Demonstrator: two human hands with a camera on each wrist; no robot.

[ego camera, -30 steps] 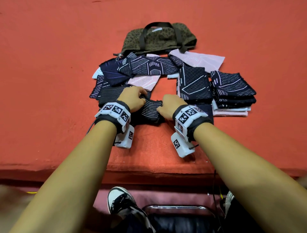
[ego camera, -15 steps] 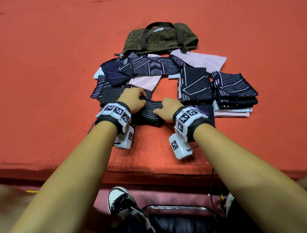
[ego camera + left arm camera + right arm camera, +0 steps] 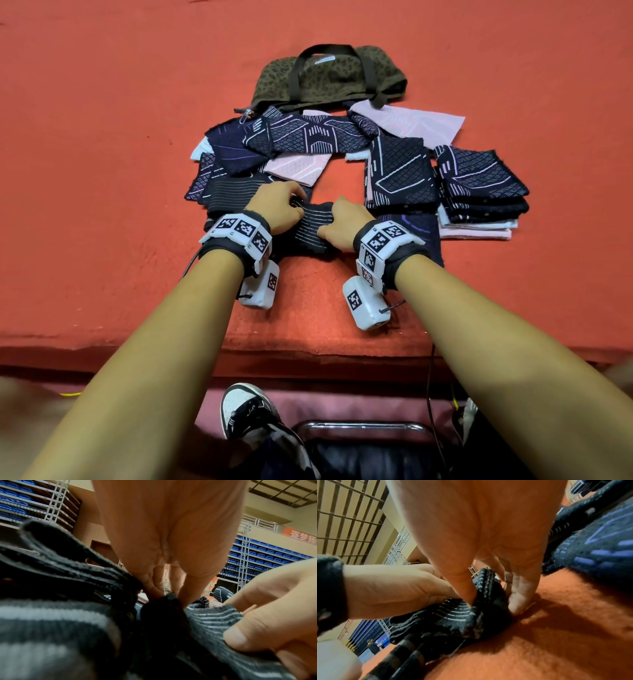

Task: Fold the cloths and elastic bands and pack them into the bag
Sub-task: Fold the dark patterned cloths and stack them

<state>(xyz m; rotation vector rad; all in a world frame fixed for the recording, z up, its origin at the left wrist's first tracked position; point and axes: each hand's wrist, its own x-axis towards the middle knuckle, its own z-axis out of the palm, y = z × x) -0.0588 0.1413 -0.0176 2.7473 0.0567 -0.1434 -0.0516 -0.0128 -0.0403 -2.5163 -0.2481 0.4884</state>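
A black elastic band with thin white stripes (image 3: 310, 228) lies bunched on the red table near its front edge. My left hand (image 3: 279, 205) pinches its far left corner (image 3: 164, 599) between thumb and fingers. My right hand (image 3: 342, 222) grips its right end, thumb pressed on top (image 3: 467, 601) and fingers down its side. The olive leopard-print bag (image 3: 329, 77) lies flat at the back, handles on top. Between bag and hands spread several unfolded navy patterned and pink cloths (image 3: 301, 137).
A neat stack of folded cloths (image 3: 479, 192) sits to the right of my right hand. Another striped black band (image 3: 236, 192) lies left under my left hand. The table's front edge (image 3: 308, 353) is close below my wrists; a chair and shoe show beneath.
My right hand has slid left along the band toward my left hand, so the band is more bunched and narrower between them. The left hand has stayed in place.
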